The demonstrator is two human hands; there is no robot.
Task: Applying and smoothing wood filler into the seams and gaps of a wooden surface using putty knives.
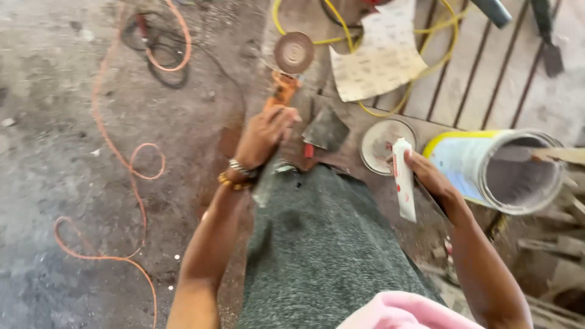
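My left hand [263, 133] grips the orange body of an angle grinder [284, 85], whose round disc [294, 52] points away from me over the floor. A metal watch and a bead bracelet sit on that wrist. My right hand [428, 176] holds a white tube [403, 178] upright beside my grey-trousered leg [323, 244]. Just beyond the tube lies a round tin lid [378, 145], and a paint can [498, 169] lies on its side next to that hand.
An orange cable [131, 176] loops across the dirty concrete floor on the left. A sheet of sandpaper [378, 58] and a yellow cable [448, 45] lie on a slatted wooden panel [487, 73] ahead. A flat scraper blade [326, 129] lies near the grinder.
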